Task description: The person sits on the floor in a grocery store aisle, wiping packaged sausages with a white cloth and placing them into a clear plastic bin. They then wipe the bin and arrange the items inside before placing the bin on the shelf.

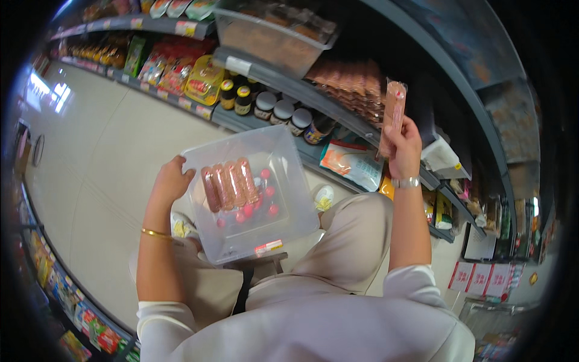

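My left hand (172, 180) grips the left rim of a translucent plastic bin (296, 194), which is tilted before my knees. Inside it, several wrapped sausages (230, 185) lie side by side at the left. Small round pink things (248, 210) show around and below them; I cannot tell whether they are inside the bin or beneath its clear bottom. My right hand (405, 151) holds up a single wrapped sausage (395, 104) by its lower end, in front of the shelf. Just left of that sausage, a stack of similar wrapped sausages (350, 86) sits on the shelf.
Another clear bin (276, 45) with packed goods stands on the same shelf. Below are dark-lidded jars (281, 111), a yellow package (204, 81) and a white-and-orange bag (353, 163). A low stool (260, 267) shows beneath me. Another stocked shelf (77, 294) curves along the lower left.
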{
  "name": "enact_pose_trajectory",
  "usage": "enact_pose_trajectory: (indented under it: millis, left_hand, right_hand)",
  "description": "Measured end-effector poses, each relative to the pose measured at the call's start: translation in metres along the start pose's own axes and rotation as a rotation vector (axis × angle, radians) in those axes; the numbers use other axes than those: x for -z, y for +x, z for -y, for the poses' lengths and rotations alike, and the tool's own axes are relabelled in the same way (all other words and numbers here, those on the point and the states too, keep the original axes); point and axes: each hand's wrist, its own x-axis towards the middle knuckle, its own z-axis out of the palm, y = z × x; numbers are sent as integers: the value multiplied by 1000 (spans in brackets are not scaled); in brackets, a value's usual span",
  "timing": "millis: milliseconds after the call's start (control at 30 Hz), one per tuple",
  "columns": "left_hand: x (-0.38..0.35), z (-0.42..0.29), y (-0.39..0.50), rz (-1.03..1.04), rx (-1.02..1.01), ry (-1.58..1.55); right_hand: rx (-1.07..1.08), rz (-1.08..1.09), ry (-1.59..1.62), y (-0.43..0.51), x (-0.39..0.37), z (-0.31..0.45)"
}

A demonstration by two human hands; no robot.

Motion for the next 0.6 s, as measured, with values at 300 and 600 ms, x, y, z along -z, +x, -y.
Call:
enact_pose_trajectory:
  millis: [300,600]
  left_hand:
    - [2,-3,-4,92,73,84]
    - [14,-11,-7,210,92,54]
  right_hand:
    - [-722,578,-22,-103,-129,-122]
    - [-555,382,-655,-93,-159,-281]
